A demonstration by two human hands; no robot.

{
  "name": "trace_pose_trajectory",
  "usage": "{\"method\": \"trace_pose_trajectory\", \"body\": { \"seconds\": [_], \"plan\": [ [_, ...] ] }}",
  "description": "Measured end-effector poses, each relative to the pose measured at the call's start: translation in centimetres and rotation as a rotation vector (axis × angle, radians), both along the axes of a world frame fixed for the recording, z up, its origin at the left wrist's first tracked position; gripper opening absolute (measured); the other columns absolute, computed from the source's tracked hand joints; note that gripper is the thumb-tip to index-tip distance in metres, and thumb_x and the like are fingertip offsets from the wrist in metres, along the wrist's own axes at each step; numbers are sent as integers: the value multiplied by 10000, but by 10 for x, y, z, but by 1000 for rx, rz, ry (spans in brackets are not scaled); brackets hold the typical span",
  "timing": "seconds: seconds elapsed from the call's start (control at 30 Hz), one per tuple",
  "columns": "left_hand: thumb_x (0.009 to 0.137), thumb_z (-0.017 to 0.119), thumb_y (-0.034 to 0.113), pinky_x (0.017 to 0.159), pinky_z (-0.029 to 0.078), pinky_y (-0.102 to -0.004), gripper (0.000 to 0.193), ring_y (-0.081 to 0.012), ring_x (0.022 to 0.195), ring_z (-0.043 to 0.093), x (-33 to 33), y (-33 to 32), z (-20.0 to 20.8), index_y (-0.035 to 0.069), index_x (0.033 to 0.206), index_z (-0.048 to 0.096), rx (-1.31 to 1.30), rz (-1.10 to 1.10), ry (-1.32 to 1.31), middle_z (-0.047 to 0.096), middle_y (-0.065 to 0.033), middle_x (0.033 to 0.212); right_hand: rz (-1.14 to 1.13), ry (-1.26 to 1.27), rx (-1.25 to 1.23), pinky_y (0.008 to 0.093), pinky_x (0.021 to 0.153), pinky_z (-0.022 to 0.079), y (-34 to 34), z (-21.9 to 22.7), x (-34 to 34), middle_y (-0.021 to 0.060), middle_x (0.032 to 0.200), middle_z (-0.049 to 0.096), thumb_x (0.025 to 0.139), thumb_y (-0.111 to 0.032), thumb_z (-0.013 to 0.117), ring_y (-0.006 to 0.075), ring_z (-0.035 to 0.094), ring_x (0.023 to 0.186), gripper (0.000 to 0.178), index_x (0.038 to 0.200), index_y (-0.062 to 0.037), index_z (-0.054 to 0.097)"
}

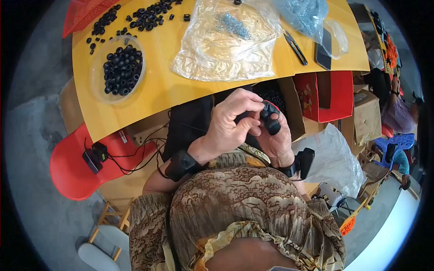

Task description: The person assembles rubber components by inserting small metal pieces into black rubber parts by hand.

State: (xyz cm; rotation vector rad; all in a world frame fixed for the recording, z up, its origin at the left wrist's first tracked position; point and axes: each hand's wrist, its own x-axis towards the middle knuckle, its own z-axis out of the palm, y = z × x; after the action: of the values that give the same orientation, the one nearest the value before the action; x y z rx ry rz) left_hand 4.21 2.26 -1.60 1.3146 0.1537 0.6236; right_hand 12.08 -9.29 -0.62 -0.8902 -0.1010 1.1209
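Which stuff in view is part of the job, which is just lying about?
Likely job:
- held black piece
- tub of black parts
- metal bits

Probably just lying about:
- phone
- red chair

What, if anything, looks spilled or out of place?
Loose black parts lie strewn on the yellow table beyond the round tub holding similar ones: possibly spilled, though they may be laid out deliberately. A black device on the red chair also seems oddly placed.
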Motion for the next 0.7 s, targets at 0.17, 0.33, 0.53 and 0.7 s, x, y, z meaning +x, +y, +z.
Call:
{"method": "trace_pose_trajectory", "body": {
  "seconds": [0.17, 0.33, 0.53, 0.7],
  "plan": [
    [720, 625, -64, 664, 475, -238, 252, -106, 748, 539, 6, -1, -3, 10, 952, 558, 55, -15, 42, 529, -46, 922, -53, -84, -158, 233, 604, 374, -11, 2, 15, 31, 767, 521, 884, -310, 502, 121, 467, 639, 301, 916, -13, 545],
    [824, 584, 44, 773, 443, -232, 241, -112, 858, 547, -1, 11, -10, -15, 1052, 533, -611, -133, 60, 574, -65, 959, -86, -354, -558, 274, 642, 405, -45, -13, 44, 57, 746, 544, 866, -211, 448, 161, 516, 684, 283, 936, 29, 579],
    [907, 468, 277, 755, 453, -305, 302, -176, 811, 562, -14, 31, -15, 4, 1029, 510, -985, -86, -70, 584, -107, 921, 139, -1337, -1209, 282, 776, 437, -80, -20, 79, 140, 937, 629, 758, -74, 542, 175, 592, 844, 281, 1012, 38, 581],
    [929, 412, 272, 746, 441, -312, 285, -179, 789, 539, -28, 48, -6, 14, 1003, 506, -1067, 62, -150, 562, -86, 875, -15, -1018, -618, 253, 743, 449, 3, 28, 70, 89, 867, 634, 756, -20, 577, 124, 581, 828, 278, 1030, 26, 586]
  ]
}}
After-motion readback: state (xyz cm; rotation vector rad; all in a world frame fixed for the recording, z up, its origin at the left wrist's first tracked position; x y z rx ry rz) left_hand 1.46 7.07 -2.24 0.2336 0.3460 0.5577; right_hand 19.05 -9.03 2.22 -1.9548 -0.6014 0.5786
